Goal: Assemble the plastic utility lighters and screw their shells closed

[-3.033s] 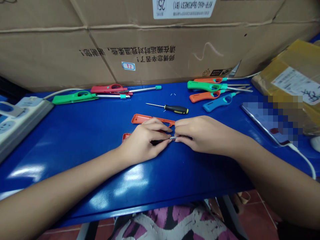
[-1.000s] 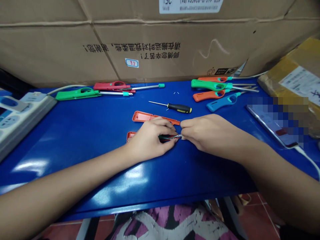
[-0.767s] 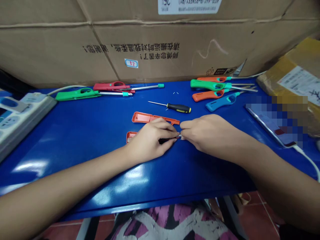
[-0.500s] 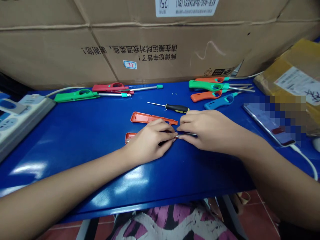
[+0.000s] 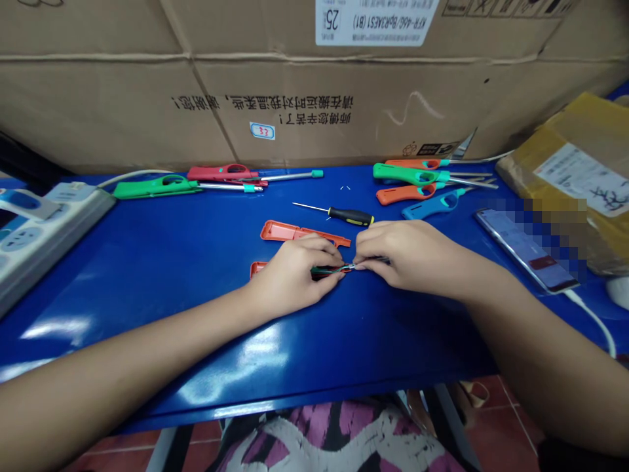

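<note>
My left hand (image 5: 299,267) is closed around the lower orange lighter shell half (image 5: 256,269), whose left end sticks out past the knuckles. Dark parts and thin wires (image 5: 327,270) show between its thumb and fingers. Just to the right, my right hand (image 5: 398,252) pinches a thin metal rod (image 5: 382,259) at the shell's right end; most of the rod is hidden under the fingers. Behind my left hand lies the other orange shell half (image 5: 281,231), hollow side up. A black and yellow screwdriver (image 5: 350,216) lies beyond my right hand, its tip pointing left.
Red lighters (image 5: 219,172) and a green lighter (image 5: 152,188) lie back left. More lighters, among them a blue one (image 5: 430,205), lie back right. A power strip (image 5: 59,223), a phone (image 5: 525,249), a taped parcel (image 5: 555,157) and a large carton (image 5: 147,124) surround the blue table (image 5: 196,262).
The fingertips of my left hand have drawn back from those of my right, so the dark parts and wires now show. The view has shifted slightly.
</note>
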Action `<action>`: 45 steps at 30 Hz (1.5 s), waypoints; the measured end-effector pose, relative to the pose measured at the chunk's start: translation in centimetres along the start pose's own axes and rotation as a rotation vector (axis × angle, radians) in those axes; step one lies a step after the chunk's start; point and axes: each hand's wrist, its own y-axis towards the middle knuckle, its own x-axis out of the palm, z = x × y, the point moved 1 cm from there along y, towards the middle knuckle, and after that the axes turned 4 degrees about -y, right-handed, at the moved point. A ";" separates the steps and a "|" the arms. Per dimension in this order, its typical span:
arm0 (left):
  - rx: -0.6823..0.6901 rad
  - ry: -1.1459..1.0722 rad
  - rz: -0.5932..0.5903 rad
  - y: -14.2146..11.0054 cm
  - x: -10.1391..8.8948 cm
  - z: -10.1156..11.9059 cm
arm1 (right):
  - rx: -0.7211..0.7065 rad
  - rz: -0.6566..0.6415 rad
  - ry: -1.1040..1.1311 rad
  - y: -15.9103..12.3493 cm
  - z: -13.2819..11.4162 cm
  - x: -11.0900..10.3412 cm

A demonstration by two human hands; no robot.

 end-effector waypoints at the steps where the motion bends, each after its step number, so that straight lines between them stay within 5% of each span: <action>1: -0.004 0.001 0.005 0.0 0.0 0.0 | -0.011 0.007 0.004 0.0 0.1 0.0; 45: -0.034 -0.037 0.015 0.1 0.0 0.2 | 0.000 -0.077 0.094 0.1 -0.1 0.1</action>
